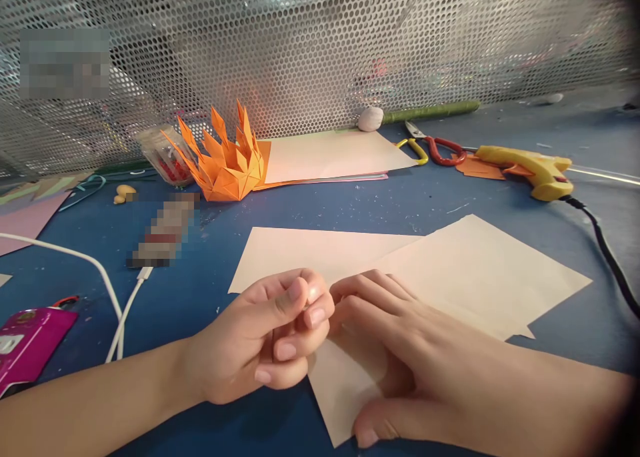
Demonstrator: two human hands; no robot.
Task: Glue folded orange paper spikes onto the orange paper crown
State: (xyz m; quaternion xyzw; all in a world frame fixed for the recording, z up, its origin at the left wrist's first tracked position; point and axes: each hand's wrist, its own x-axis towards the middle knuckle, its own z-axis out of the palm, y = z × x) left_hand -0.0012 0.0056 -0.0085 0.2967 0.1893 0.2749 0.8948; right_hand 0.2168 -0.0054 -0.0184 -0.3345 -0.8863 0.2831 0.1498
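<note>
My left hand (pixel 280 330) is palm up, its fingers curled and the thumb pressed against the index finger. Whatever is in that pinch, if anything, is too small or hidden to make out. Close beside it, my right hand (pixel 400 337) rests palm down with thumb and fingers apart over a cream sheet of paper (pixel 475 277). The index and middle fingertips bend toward my left hand and are partly hidden. A corner of cream paper (pixel 335 393) shows below the right palm. Another pale sheet (pixel 310 250) lies behind, partly covered by the first one.
An orange folded-paper flower (pixel 235 167) stands at the back beside a stack of paper (pixel 330 157). Red-handled scissors (pixel 445 151) and a yellow glue gun (pixel 530 167) lie back right. A white cable (pixel 107 277) and magenta packet (pixel 37 343) are left. A perforated metal screen (pixel 310 50) bounds the blue table.
</note>
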